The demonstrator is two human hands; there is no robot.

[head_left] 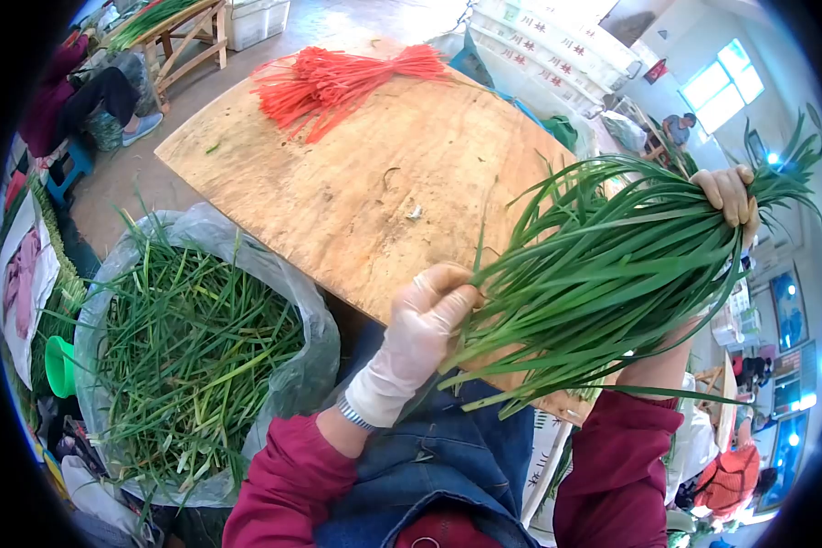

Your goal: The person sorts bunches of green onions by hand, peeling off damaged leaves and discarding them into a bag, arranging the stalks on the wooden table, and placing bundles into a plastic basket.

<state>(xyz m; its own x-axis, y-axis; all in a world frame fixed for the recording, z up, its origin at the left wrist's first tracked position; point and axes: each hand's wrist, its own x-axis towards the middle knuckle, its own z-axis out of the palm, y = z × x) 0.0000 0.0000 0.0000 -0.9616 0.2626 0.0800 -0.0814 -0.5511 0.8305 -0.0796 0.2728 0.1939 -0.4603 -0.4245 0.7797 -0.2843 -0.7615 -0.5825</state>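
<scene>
A thick bunch of green chives (603,256) is held up over the right side of the wooden table. Near its far end, my gloved right hand (729,199) wraps round the leaves. The loose ends fan out to the left and downward. My left hand (434,306), in a thin white glove, pinches at the left edge of the bunch, with thumb and fingertips closed on a chive leaf. Its other fingers are curled in. On the table's far side lies a pile of red ties (347,80), gathered together at the right end.
Below left of the table (338,201) stands a plastic-lined tub (315,315) full of loose chive scraps (196,356). White crates (548,55) are stacked behind the table. Other people sit at the far left (105,100) and right (676,128). A green container (59,365) is beside the tub.
</scene>
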